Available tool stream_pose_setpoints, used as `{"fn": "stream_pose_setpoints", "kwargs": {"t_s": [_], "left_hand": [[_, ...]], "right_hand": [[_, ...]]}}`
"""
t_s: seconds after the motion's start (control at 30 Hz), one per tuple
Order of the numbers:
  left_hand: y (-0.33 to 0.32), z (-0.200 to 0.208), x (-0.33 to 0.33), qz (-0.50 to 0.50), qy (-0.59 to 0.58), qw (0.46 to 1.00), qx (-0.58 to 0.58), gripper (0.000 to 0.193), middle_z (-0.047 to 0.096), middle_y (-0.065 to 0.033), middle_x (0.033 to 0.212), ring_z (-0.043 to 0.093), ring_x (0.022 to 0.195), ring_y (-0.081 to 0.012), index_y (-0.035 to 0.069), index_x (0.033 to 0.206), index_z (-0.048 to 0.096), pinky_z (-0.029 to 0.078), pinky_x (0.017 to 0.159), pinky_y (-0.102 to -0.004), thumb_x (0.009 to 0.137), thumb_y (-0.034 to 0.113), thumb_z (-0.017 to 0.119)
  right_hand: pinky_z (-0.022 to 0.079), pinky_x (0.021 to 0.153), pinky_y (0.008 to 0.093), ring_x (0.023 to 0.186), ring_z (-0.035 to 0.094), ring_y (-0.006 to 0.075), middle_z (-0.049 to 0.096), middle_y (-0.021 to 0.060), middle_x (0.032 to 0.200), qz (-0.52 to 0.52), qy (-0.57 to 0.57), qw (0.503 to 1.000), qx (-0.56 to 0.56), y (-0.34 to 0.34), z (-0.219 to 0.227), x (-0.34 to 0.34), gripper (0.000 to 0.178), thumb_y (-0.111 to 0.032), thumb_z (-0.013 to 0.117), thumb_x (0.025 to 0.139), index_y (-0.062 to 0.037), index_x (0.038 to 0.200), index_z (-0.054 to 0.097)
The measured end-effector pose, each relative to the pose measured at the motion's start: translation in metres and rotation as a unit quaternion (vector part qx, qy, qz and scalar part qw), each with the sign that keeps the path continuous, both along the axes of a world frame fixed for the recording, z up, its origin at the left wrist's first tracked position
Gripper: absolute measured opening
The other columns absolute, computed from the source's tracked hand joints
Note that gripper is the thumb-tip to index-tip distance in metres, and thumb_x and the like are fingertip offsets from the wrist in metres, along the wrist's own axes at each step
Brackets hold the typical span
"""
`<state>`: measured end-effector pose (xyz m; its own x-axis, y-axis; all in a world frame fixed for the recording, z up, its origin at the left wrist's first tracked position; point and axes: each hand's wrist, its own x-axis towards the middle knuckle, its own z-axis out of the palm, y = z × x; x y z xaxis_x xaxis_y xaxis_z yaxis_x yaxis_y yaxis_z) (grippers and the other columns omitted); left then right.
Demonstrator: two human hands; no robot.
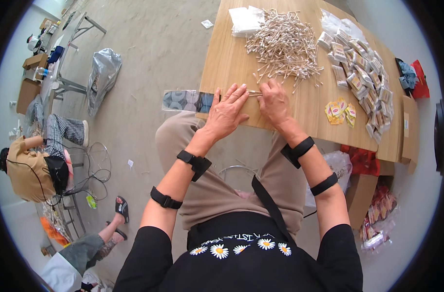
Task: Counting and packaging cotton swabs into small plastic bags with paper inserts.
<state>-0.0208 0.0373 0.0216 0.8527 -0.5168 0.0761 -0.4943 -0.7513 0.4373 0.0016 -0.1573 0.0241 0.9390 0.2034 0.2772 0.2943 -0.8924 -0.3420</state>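
Observation:
At the near edge of the wooden table (222,58), my left hand (226,113) lies flat, fingers stretched out, over one end of a patterned grey-blue strip (183,100) that sticks out past the edge. My right hand (274,103) is closed, fingertips pinching at a few cotton swabs (253,93) that span the gap between both hands. Their far ends are hidden under my fingers. Just beyond my hands spreads a large loose heap of cotton swabs (286,46). White plastic bags (245,20) lie stacked at its left.
Small packs of swabs (360,73) are heaped on the table's right. Nearer lie several yellow paper cards (340,112). A cardboard box (409,131) stands by the right edge. On the left, a grey plastic sack (104,75) rests on the floor; two other people sit beyond.

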Motion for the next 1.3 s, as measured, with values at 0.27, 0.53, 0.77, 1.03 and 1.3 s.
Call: {"fn": "stream_pose_setpoints", "kwargs": {"t_s": [0.27,0.53,0.77,1.03,1.3], "left_hand": [[-0.001,0.004,-0.010,0.006,-0.025,0.999,0.035,0.064,0.032,-0.0053,0.160,0.023,0.150,-0.0248,0.012,0.146,0.046,0.015,0.119,-0.0579,0.090,0.031,0.067],[-0.002,0.009,-0.015,-0.004,-0.057,0.998,0.037,0.064,0.035,-0.0077,0.157,0.026,0.149,-0.0265,0.010,0.143,0.049,0.021,0.117,-0.0595,0.086,0.027,0.071],[-0.008,0.008,-0.036,-0.021,-0.044,0.998,0.028,0.074,0.039,-0.0083,0.155,0.032,0.145,-0.0279,0.005,0.142,0.048,0.025,0.116,-0.0569,0.078,0.028,0.078],[0.005,0.010,-0.041,-0.022,-0.048,0.998,0.042,0.077,0.040,-0.0079,0.154,0.032,0.146,-0.0259,0.006,0.143,0.048,0.025,0.116,-0.0557,0.076,0.029,0.080],[0.016,0.011,-0.043,-0.014,-0.065,0.997,0.036,0.083,0.041,-0.0122,0.153,0.033,0.145,-0.0272,0.002,0.142,0.048,0.023,0.117,-0.0545,0.072,0.030,0.082]], "right_hand": [[0.053,0.075,0.0459,0.087,0.064,0.0351,0.061,0.0128,0.093,-0.044,0.096,0.992,0.071,-0.005,0.001,-0.008,0.012,-0.010,0.070,0.080,-0.0069,0.086,0.061],[0.052,0.075,0.0457,0.084,0.064,0.0360,0.065,0.0161,0.086,-0.050,0.124,0.984,0.121,-0.014,-0.004,-0.005,0.007,-0.011,0.065,0.081,-0.0044,0.079,0.065],[0.052,0.074,0.0468,0.082,0.064,0.0375,0.064,0.0160,0.086,-0.115,0.078,0.982,0.129,-0.015,-0.001,-0.011,0.007,-0.011,0.065,0.081,-0.0042,0.080,0.064],[0.053,0.072,0.0461,0.082,0.064,0.0377,0.062,0.0164,0.087,-0.019,0.049,0.993,0.101,0.005,0.002,-0.016,0.004,-0.008,0.064,0.083,-0.0049,0.082,0.063],[0.051,0.071,0.0464,0.078,0.063,0.0372,0.060,0.0153,0.083,0.002,0.024,0.994,0.104,0.016,0.001,-0.018,0.002,-0.006,0.064,0.080,-0.0043,0.079,0.063]]}}
